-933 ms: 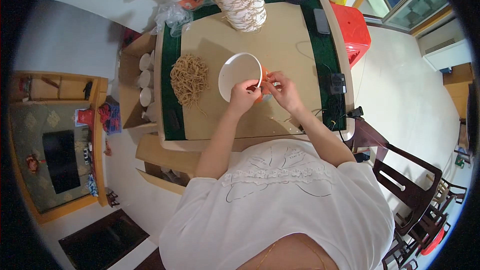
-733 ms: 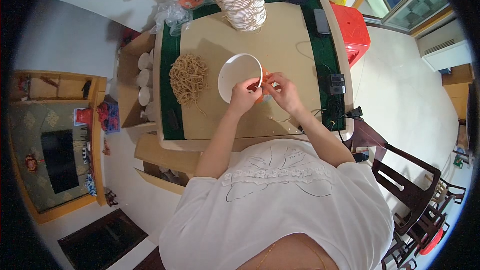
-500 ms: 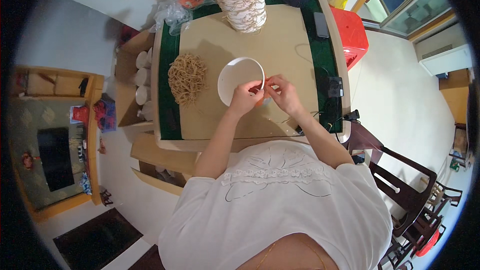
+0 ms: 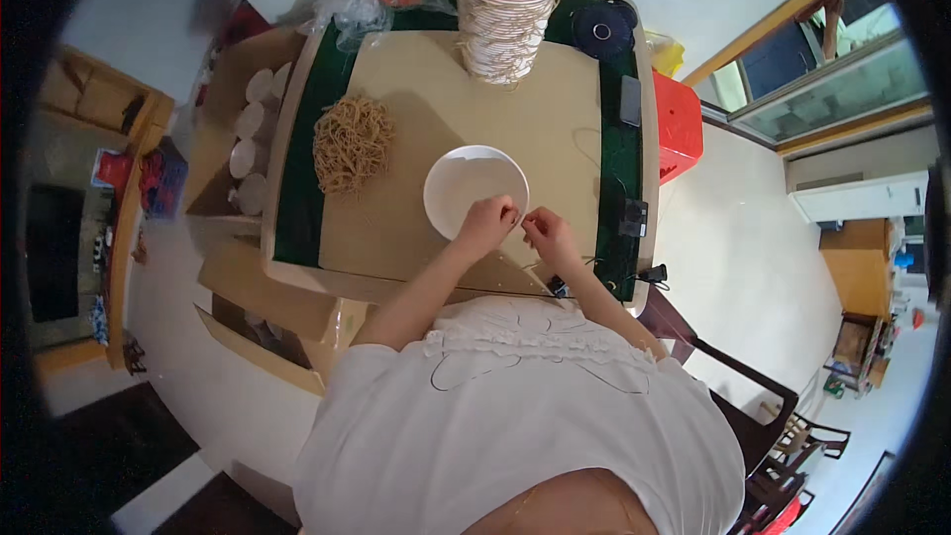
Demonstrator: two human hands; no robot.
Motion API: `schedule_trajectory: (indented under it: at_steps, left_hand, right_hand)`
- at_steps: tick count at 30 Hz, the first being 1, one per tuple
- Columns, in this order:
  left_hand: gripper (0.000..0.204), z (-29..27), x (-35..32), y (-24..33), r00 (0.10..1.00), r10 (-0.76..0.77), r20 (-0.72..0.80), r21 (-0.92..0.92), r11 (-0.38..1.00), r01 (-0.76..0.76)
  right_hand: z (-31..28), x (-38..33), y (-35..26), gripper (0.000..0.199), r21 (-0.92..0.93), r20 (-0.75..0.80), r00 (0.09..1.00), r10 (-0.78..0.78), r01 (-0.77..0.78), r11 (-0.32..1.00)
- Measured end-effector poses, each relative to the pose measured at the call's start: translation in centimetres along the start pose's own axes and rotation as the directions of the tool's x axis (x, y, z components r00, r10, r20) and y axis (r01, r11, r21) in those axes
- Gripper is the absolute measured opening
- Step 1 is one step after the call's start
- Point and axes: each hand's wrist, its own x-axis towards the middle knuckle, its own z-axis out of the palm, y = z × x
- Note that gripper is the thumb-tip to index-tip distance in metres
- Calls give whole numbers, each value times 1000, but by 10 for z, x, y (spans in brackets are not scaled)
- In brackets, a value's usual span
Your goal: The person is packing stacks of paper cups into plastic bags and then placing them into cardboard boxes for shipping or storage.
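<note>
Thread perhaps, between hands [image 4: 520, 223]

You are reaching both bare forearms forward from your body, elbows bent and angling inward so that your hands are meeting close together in front of you. Your left hand [image 4: 487, 221] is curling its fingers downward, fingertips pinched together toward the right. Your right hand [image 4: 548, 235] is sitting just beside it, slightly nearer to you, its fingers likewise bunched and pointing toward the left hand, the two nearly touching.
</note>
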Motion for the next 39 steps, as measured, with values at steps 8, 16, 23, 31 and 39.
schedule_trajectory:
  at_steps: [8,16,23,31,39]
  left_hand:
    - [12,15,7,-11,845,-296,446,-743,403,534]
    - [9,35,-6,-22,825,-406,393,-814,265,517]
    - [6,34,-10,-20,918,-370,146,-836,450,315]
    - [11,22,-19,0,950,-308,-58,-682,707,188]
    - [13,12,-36,15,963,181,-201,63,983,-171]
  right_hand:
    - [11,-40,-64,13,-468,157,938,-310,347,813]
    - [-18,20,-74,12,-437,144,933,-328,358,825]
    - [-19,44,-53,12,-648,405,867,-290,495,578]
    - [-20,48,-48,7,-551,342,907,-245,404,730]
    - [-24,45,-33,6,-265,277,944,-176,251,931]
